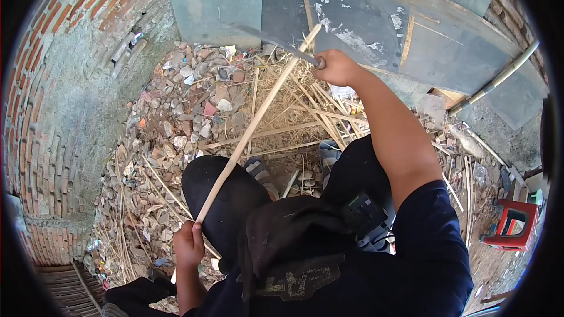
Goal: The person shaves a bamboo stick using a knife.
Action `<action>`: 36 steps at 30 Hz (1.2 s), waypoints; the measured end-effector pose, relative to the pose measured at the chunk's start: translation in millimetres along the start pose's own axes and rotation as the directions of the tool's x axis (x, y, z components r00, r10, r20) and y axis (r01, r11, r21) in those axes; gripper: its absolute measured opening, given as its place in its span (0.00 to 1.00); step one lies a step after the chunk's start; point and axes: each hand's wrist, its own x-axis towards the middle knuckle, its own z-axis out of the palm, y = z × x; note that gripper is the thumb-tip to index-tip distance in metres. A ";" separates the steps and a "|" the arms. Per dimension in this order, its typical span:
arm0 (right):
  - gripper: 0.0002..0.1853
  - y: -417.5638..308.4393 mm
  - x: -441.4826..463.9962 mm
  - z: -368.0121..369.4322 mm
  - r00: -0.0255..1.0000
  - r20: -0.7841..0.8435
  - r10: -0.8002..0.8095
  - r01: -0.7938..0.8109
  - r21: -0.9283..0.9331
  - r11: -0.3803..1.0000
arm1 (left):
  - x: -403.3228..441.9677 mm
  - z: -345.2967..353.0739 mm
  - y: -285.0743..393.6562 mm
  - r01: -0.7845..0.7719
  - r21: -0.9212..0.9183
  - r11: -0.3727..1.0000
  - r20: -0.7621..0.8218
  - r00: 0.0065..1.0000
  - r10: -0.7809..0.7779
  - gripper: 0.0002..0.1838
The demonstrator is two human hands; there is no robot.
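Observation:
My left hand (188,244) is closed around the lower end of a long pale bamboo strip (252,126), beside my left knee. The strip slants up and away to the right, passing over that knee. In my right hand (339,68), the fingers are wrapped round the handle of a machete (276,41). Its long, thin blade points left and crosses the strip near the far end; whether it touches the strip I cannot tell. Below them, thin shavings (288,105) and loose bamboo strips (294,126) lie between my feet and the boards.
Rubble (176,117) covers the ground to the left, up to a brick wall (59,111). Grey-green boards (214,6) stand ahead. A bamboo pole (499,76) leans at the right, and a red plastic stool (516,226) is at the lower right.

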 end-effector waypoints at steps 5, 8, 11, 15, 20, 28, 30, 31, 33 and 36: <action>0.17 5.2 2.4 5.5 0.999 0.011 -0.034 0.035 -0.011 0.999 | -1.6 5.0 -5.0 0.022 -0.050 0.999 -0.002 1.000 -0.022 0.21; 0.17 28.1 5.8 1.0 0.997 -0.040 0.063 -0.062 0.035 0.997 | 0.5 6.0 -7.5 0.012 -0.062 0.998 -0.018 1.000 -0.013 0.22; 0.17 20.3 5.4 -3.6 0.998 -0.039 0.042 -0.040 0.043 0.998 | -0.9 3.5 -4.1 0.017 -0.053 0.998 -0.003 1.000 -0.017 0.23; 0.19 -5.8 -7.6 -8.2 0.994 0.031 -0.107 0.108 -0.045 0.993 | -1.2 5.0 -7.0 0.024 -0.060 0.998 0.037 0.999 -0.022 0.25; 0.19 39.2 8.3 -5.3 0.986 -0.106 0.127 -0.125 0.025 0.992 | 0.9 -9.0 9.0 0.050 -0.047 0.998 0.072 0.996 -0.047 0.25; 0.17 -16.6 -13.5 -18.0 0.992 0.118 -0.036 0.043 -0.060 0.997 | -10.1 -5.8 -3.2 -0.057 -0.070 0.996 -0.019 0.998 0.056 0.22; 0.17 16.0 -2.3 -10.8 1.000 0.004 -0.005 0.005 -0.038 0.999 | -22.8 -6.5 -6.6 -0.020 0.006 1.000 -0.009 1.000 0.020 0.22; 0.17 28.4 1.2 -8.8 0.998 -0.041 0.037 -0.037 -0.007 0.999 | -24.1 -7.7 -7.3 -0.007 0.044 0.999 -0.007 1.000 0.007 0.22; 0.16 36.0 2.3 -5.8 0.995 -0.081 0.065 -0.068 -0.024 0.997 | -23.8 -10.7 -7.7 0.005 0.072 0.997 -0.013 1.000 -0.004 0.21; 0.15 13.3 -0.4 -8.3 0.996 0.086 -0.016 0.028 -0.134 0.991 | -25.3 -6.3 -13.4 0.032 0.092 0.995 -0.033 0.999 -0.029 0.20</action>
